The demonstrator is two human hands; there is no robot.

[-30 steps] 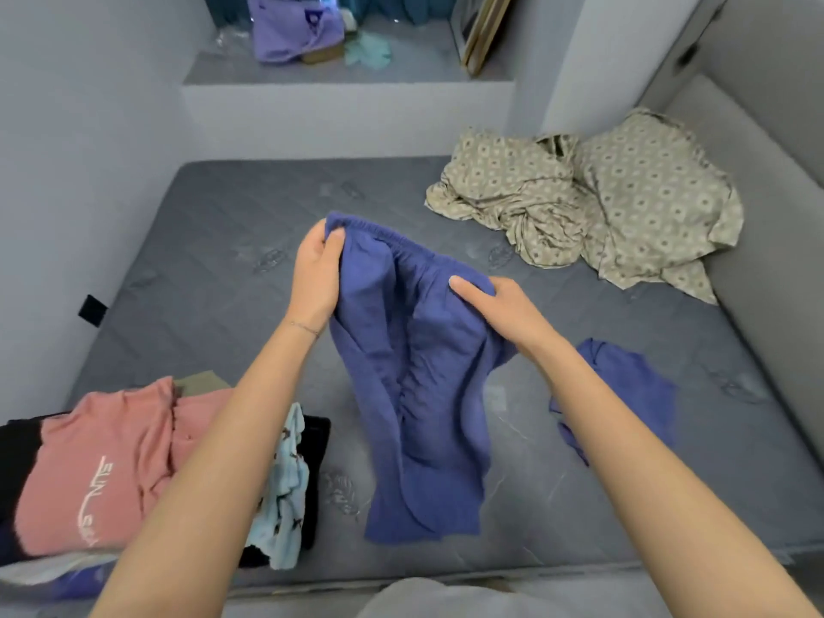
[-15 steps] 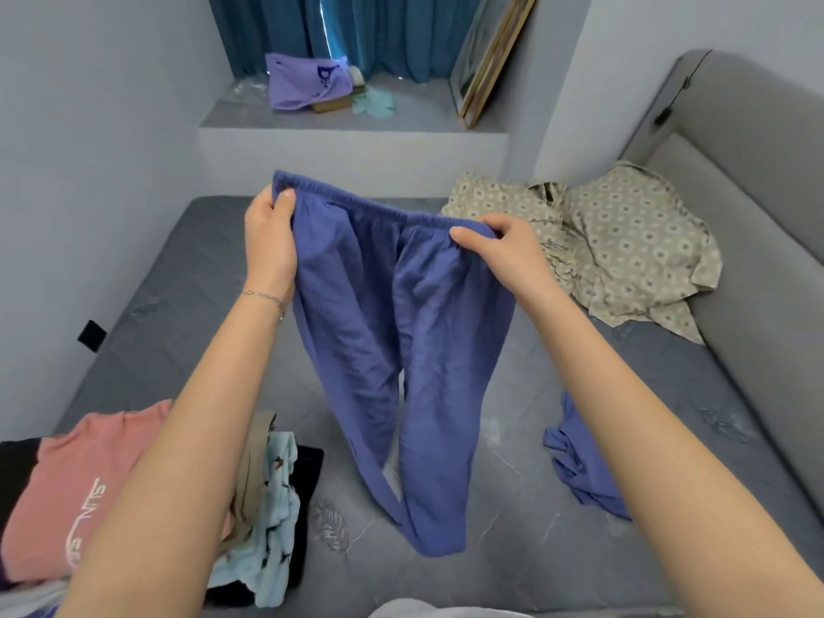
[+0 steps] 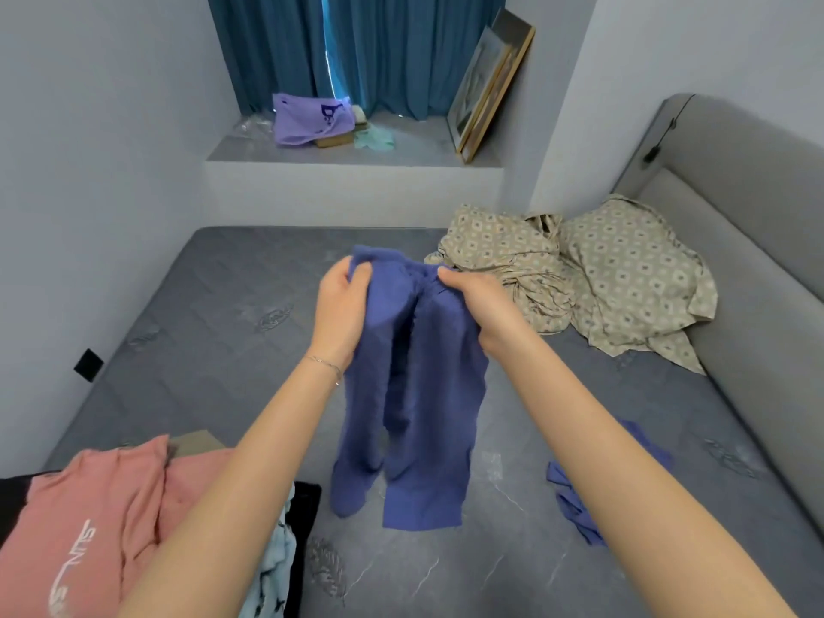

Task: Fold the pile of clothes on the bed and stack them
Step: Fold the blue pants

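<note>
While held over the bed, trousers are gripped by the left hand. The right hand is closed on them.

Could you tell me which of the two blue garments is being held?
The blue trousers, gripped by the left hand and right hand; the other blue garment lies crumpled on the mattress.

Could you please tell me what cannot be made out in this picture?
Head view: pile of clothes, cut off by left and bottom edges, partly behind the left forearm.
Head view: second blue garment, partly hidden behind the right forearm.
Head view: blue trousers waistband, bunched inside left hand and right hand.
</note>
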